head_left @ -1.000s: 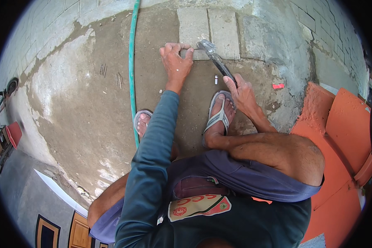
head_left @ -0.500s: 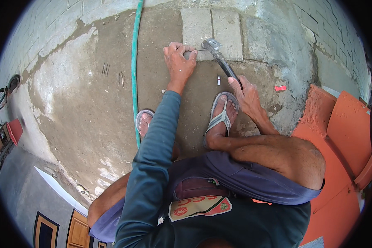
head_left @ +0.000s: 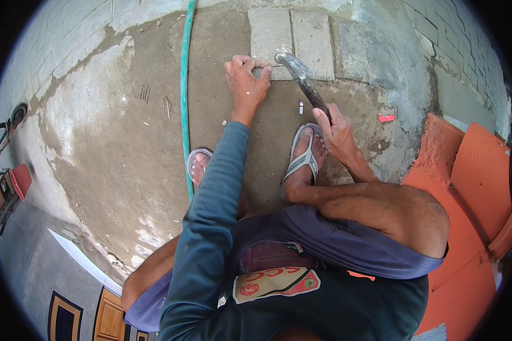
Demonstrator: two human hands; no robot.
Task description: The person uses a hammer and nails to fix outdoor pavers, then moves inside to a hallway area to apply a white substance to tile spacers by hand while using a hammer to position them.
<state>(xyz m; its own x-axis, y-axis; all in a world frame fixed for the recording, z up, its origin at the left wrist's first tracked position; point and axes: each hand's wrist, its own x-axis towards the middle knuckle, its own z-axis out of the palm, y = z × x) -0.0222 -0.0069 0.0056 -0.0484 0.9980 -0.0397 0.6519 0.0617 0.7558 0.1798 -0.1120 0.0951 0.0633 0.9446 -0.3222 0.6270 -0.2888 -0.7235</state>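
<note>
My right hand (head_left: 339, 133) is closed round the lower handle of a hammer (head_left: 305, 83). The hammer's worn grey head lies over the near part of the pale concrete slabs (head_left: 312, 42). Just left of it, my left hand (head_left: 248, 86) is closed in a pinch at the slabs' near left corner. A thin dark rod, like a nail, seems to run from its fingertips toward the hammer head; the fingers hide most of it. Several thin rusty nail-like pieces (head_left: 145, 92) lie on the ground left of the hose.
A green hose (head_left: 185, 85) runs along the ground left of my hands. Near my sandalled feet lies a small white lighter-like object (head_left: 301, 107). A red scrap (head_left: 386, 118) lies further right. Orange-painted concrete (head_left: 466, 187) rises at the right; a block wall (head_left: 444, 25) stands beyond.
The hammer head has shifted slightly left and up in the picture, with its handle turned a little. My left hand stays in nearly the same place.
</note>
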